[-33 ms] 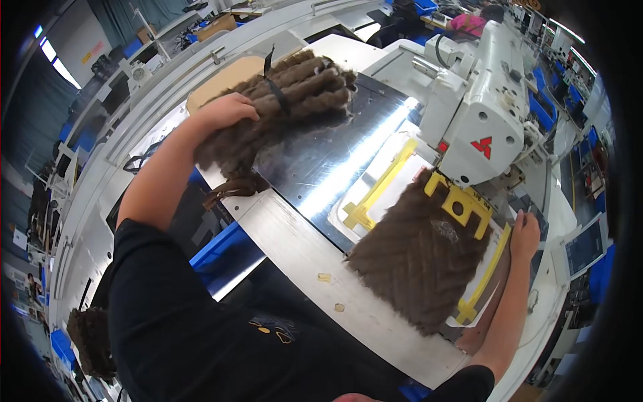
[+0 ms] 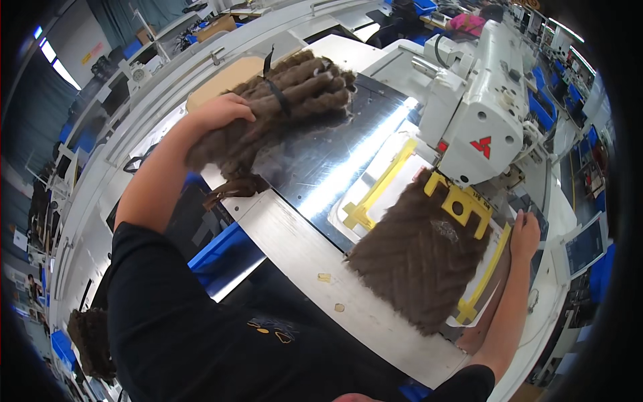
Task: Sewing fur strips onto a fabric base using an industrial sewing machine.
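Left hand (image 2: 221, 112) shifted leftward, fingers (image 2: 241, 111) grasping brown fur (image 2: 221, 147); whether the right hand (image 2: 526, 234) grips anything, I cannot tell.

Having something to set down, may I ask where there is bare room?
Bare: the metal plate between tied fur bundle and yellow-edged white plate, and the front table strip, scraps aside. Crowded: around the fur panel and sewing machine.

In bkgd, co-worker in pink (image 2: 469, 25) is upper R, w/ cardboard box (image 2: 216, 29) & blue-grey curtain (image 2: 149, 21) upper L.
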A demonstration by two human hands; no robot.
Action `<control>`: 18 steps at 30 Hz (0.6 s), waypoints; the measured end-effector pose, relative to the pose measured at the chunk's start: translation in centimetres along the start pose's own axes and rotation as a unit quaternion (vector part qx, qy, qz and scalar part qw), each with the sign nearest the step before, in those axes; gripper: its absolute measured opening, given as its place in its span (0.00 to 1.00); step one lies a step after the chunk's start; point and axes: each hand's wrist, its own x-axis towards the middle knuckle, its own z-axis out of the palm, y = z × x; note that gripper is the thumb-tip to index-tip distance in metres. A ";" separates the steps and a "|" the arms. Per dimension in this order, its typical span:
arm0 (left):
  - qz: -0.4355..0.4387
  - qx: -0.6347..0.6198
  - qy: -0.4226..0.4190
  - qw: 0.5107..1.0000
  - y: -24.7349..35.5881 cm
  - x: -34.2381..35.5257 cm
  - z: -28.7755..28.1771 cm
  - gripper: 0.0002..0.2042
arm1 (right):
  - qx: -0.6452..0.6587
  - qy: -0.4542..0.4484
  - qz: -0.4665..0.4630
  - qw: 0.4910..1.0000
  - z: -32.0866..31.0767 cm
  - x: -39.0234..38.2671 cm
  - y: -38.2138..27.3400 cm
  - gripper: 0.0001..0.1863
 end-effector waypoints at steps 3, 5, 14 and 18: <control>-0.003 -0.244 -0.044 0.969 3.2 -6.1 -0.8 0.16 | 0.008 0.002 0.002 1.000 -0.3 0.3 -0.2 0.19; 0.050 -0.344 0.034 0.937 5.0 -9.7 0.6 0.17 | 0.014 0.012 -0.003 1.000 -0.5 0.2 -0.3 0.18; 0.223 -0.487 -0.101 0.838 14.6 -13.5 13.6 0.14 | 0.492 -0.157 0.053 0.855 -10.3 -5.3 -18.5 0.12; 0.279 -0.478 -0.197 0.809 18.1 -12.4 21.3 0.29 | 0.422 -0.199 -0.205 0.861 -13.9 -9.7 -28.1 0.41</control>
